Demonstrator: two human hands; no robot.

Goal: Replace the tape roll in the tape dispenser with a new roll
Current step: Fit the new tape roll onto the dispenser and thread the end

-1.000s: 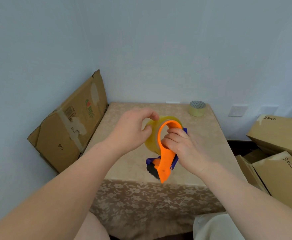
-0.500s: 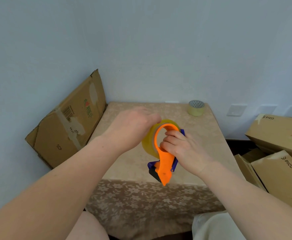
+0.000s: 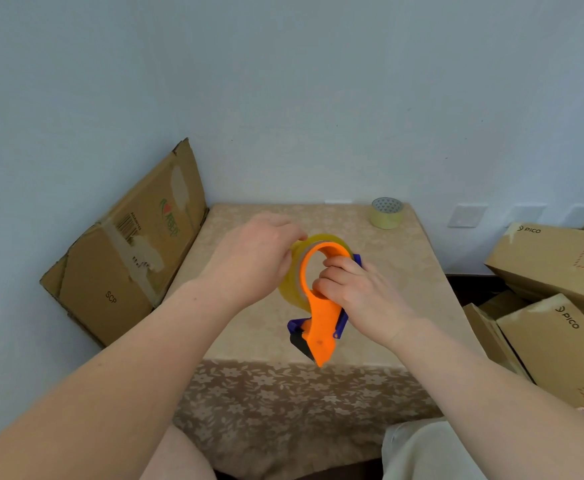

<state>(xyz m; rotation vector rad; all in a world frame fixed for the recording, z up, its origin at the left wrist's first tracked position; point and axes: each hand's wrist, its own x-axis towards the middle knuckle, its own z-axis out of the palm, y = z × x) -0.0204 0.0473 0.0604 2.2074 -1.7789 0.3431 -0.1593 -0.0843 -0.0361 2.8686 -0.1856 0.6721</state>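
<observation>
Left hand curled over translucent yellowish tape roll, hiding its left side; fingertips unseen. Right hand closed around orange plastic tape dispenser, frame center, lifted above floral-cloth table. Blue parts partly hidden. Spare tape roll upper right near the table's far edge. Flattened cardboard left.

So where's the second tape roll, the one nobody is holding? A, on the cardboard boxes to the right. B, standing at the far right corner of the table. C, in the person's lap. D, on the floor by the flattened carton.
B: the spare tape roll stands on the table near its far right corner, apart from both hands, which hold the orange dispenser and its yellowish roll.
</observation>
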